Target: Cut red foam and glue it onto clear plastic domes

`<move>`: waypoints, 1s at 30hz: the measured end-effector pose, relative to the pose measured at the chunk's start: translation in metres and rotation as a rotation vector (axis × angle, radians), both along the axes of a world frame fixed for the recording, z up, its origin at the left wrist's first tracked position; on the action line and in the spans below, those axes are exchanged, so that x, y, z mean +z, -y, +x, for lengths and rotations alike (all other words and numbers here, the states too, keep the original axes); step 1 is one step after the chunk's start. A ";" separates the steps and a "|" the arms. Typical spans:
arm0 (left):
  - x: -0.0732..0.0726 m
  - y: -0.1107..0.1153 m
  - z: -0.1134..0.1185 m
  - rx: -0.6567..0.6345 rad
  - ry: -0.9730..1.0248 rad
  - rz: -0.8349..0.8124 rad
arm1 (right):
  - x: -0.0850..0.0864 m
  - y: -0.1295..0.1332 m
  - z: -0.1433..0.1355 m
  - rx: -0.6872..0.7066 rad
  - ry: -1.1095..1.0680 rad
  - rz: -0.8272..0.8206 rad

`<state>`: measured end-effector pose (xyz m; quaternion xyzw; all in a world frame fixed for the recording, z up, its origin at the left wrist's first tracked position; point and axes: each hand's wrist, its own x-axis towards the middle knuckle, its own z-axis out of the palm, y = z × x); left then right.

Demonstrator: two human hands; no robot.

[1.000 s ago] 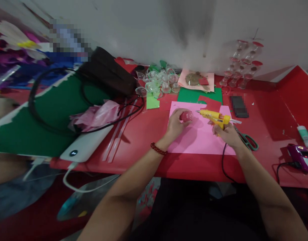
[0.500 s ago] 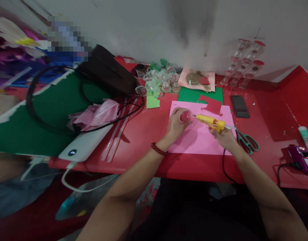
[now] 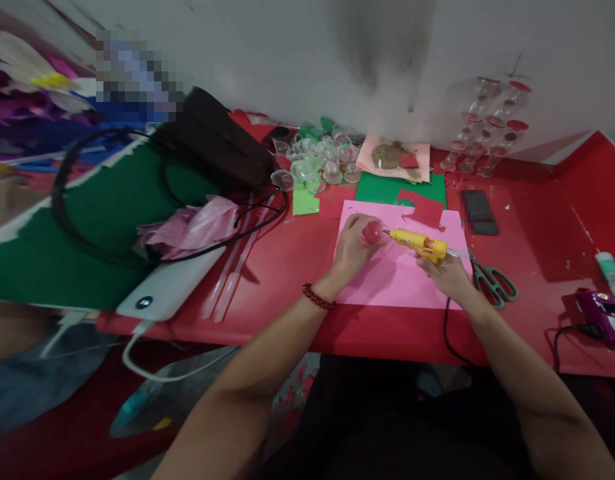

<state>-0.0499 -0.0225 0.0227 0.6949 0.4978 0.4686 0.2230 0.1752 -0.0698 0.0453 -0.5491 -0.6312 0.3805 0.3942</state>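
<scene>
My left hand [image 3: 353, 245] is closed around a small clear plastic piece [image 3: 372, 233] that looks red at its round end. In my right hand [image 3: 447, 272] is a yellow hot glue gun [image 3: 418, 243], its nozzle at the edge of the red end; whether they touch I cannot tell. A glue stick [image 3: 457, 253] pokes out of the gun's back. Both hands are over a pink sheet of paper [image 3: 387, 287]. Beside my right wrist lie green-handled scissors [image 3: 496, 285]. Cut red paper [image 3: 423, 210] rests at the sheet's far edge.
Clear plastic bottle tops [image 3: 317, 157] are heaped at the back. Hourglass shapes [image 3: 480, 127] stand by the wall at right. A black phone [image 3: 480, 212], a glue bottle [image 3: 610, 272] and a purple device [image 3: 603, 317] lie right. Leftward are glue sticks [image 3: 232, 287], a white power bank [image 3: 170, 287] and a black cable [image 3: 62, 220].
Almost nothing differs. The glue gun and the plastic piece have shifted very slightly, with the nozzle still at the red end.
</scene>
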 end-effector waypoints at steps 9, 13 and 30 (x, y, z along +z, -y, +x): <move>-0.003 -0.001 0.000 0.001 -0.024 -0.013 | 0.000 -0.001 0.000 0.000 0.027 0.006; 0.000 -0.001 0.001 0.001 -0.039 -0.004 | -0.001 -0.002 0.000 0.002 0.025 0.008; 0.002 -0.001 0.000 0.025 -0.019 0.000 | 0.006 0.002 -0.002 0.008 0.020 -0.010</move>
